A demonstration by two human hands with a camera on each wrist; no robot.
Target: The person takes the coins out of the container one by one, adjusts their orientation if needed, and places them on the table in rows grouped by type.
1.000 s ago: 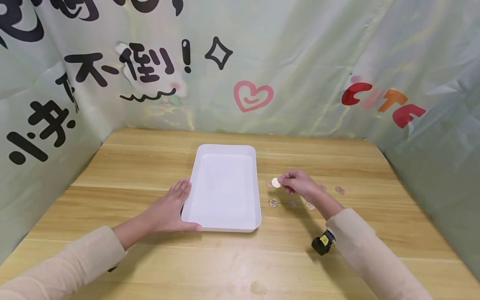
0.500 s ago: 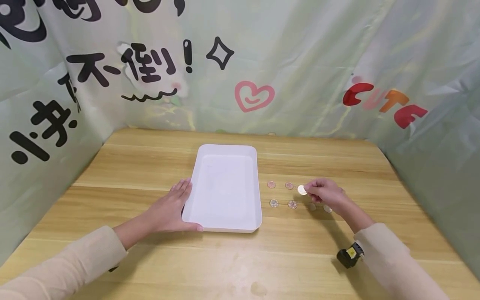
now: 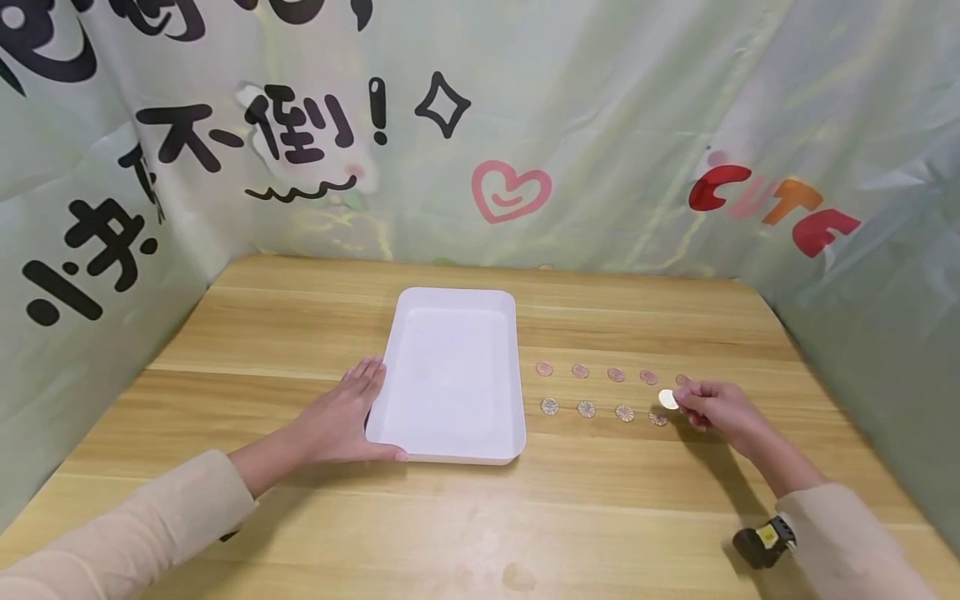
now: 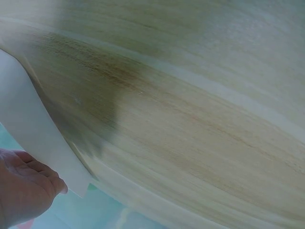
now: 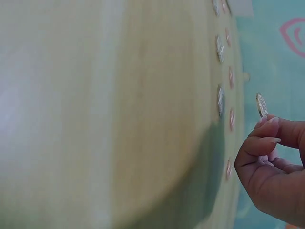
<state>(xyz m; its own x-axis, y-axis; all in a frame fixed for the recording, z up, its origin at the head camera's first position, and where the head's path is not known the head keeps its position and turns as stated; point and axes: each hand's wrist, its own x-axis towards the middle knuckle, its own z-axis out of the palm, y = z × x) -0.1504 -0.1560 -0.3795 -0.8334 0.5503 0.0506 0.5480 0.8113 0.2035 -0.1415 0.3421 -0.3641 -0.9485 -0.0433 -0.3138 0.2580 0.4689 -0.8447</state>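
Observation:
My right hand (image 3: 716, 408) pinches a bright coin (image 3: 668, 399) between thumb and fingertips, off the table at the right end of two rows of coins. In the right wrist view the held coin (image 5: 261, 104) stands nearly edge-on above the fingertips. The back row holds several reddish coins (image 3: 580, 371); several paler coins (image 3: 587, 409) make up the front row. A white rectangular tray (image 3: 521, 392) stands left of the rows, with no object inside. Against its left side rests my left hand (image 3: 337, 417), fingers extended and thumb at the near-left corner.
A wooden table (image 3: 465, 533) lies under everything. Printed cloth walls (image 3: 600, 150) rise behind it and at both sides. A small black device (image 3: 763, 542) is strapped at the right wrist, close above the table.
My right hand has travelled right with the pinched coin, from the left end of the rows to the right end, uncovering coins on the way. The left hand and tray stay put.

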